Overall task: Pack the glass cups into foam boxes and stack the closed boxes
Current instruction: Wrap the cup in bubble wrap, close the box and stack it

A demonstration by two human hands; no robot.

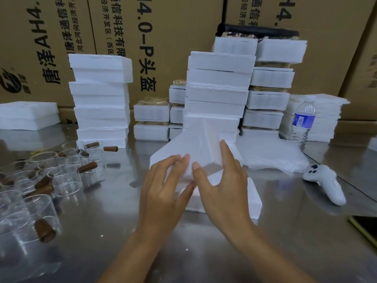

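Hands: both on the raised foam half [189, 146]. The left hand [163, 193] has its fingers spread on the near face and its thumb tucked below. The right hand [222, 186] wraps the near corner, thumb in front and fingers over the top. Both are part-closed and holding it.
Raised foam half: tilted up off the bench [204, 252], its near edge low over the lower foam half [244, 199].
Lower foam half: flat on the bench, just under the hands. I cannot tell whether a cup sits inside it.
Glass cups [67, 176]: a loose cluster at bench left, well apart from the hands. Some are upright and some tipped, each with a wooden handle [43, 230].
Closed boxes: tall stack [101, 99] at rear left, another stack [218, 86] behind the work spot.
Handling, foam: likely very light, stiff but crumbly. Edges would dent under pinching fingertips, so hold it by the broad faces and corners.
Handling, cups: likely thin, slick and breakable. The wooden handle looks like the surest place to grip.
Stage: judged to be opening or closing one box.
Other: water bottle [303, 121] and white controller [326, 182] at bench right.
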